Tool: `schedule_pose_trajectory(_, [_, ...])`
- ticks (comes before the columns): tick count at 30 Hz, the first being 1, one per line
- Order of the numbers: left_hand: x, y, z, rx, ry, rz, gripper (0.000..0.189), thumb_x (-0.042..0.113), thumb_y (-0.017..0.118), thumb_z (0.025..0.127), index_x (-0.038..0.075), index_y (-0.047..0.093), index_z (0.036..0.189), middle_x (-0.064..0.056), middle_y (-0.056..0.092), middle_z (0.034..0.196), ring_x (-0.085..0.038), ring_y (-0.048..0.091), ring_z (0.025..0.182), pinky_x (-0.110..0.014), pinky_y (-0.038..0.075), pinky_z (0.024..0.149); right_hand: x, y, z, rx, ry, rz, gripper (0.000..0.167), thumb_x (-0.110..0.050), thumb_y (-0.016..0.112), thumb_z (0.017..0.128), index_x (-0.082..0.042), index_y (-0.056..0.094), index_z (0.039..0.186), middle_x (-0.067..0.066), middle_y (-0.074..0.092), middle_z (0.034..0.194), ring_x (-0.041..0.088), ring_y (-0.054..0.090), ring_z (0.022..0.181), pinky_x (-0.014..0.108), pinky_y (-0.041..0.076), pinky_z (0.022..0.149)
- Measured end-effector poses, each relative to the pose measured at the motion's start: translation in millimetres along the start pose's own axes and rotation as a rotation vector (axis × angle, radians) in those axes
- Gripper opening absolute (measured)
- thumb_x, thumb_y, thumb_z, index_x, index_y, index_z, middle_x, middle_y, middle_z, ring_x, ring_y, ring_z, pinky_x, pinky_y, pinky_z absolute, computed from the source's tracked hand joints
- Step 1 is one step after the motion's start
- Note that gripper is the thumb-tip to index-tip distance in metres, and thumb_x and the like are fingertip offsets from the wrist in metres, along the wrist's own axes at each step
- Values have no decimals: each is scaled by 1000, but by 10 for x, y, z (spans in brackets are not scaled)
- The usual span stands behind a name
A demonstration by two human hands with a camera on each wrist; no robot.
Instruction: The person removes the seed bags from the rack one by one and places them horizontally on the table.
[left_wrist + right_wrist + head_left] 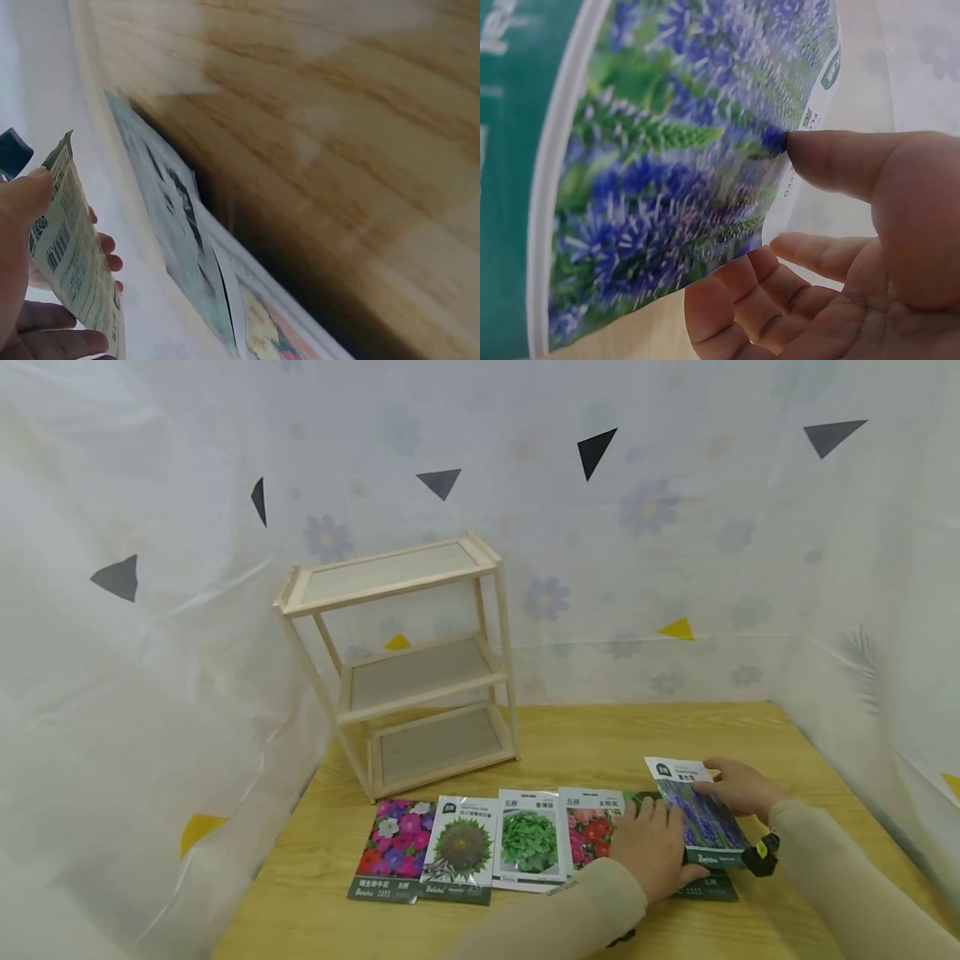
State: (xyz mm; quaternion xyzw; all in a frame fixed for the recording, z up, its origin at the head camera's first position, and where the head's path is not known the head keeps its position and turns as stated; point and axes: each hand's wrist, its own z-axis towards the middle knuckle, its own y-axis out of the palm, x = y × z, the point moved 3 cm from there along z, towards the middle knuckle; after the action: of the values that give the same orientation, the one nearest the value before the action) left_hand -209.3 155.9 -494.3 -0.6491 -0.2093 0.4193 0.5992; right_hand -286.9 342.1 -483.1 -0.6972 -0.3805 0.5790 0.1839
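My right hand (738,789) pinches a seed packet with purple-blue flower spikes (701,814) by its side, thumb on the printed front and fingers behind, as the right wrist view shows. The packet is tilted above the table. My left hand (652,847) is at that packet's left edge, its fingers extended and its thumb near the lower corner; whether it presses on it is unclear. Below lies another packet (716,887), mostly hidden. Left of my hands, a red-flower packet (588,835) is partly covered by my left fingers. The left wrist view shows the held packet's printed back (75,255).
Further left in the row lie a green-leaf packet (528,842), a sunflower packet (461,847) and a pink-and-purple flower packet (401,839). Behind them stands a three-tier wooden shelf (420,693). A patterned white sheet (525,527) surrounds the wooden table (600,735).
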Motion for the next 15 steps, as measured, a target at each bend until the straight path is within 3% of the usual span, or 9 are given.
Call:
schedule_pose_trajectory(6, [129,51,64,-87,14,-78,86,82,28,81,27,35,147,13,40,142,-7,37,131,-33,35,107,131,22,-53,0,23,-8,87,-43,56,96,20,18,141,48,32,132,53,49,111,49,53,76])
schedule_pose_trajectory(15, [273,66,155,-108,89,-95,73,79,41,81,34,43,138,14,47,129,-5,43,120,-30,40,99,391,-2,-67,20,27,-35,91,-46,61,92,24,22,137,48,34,131,52,53,107,46,54,72])
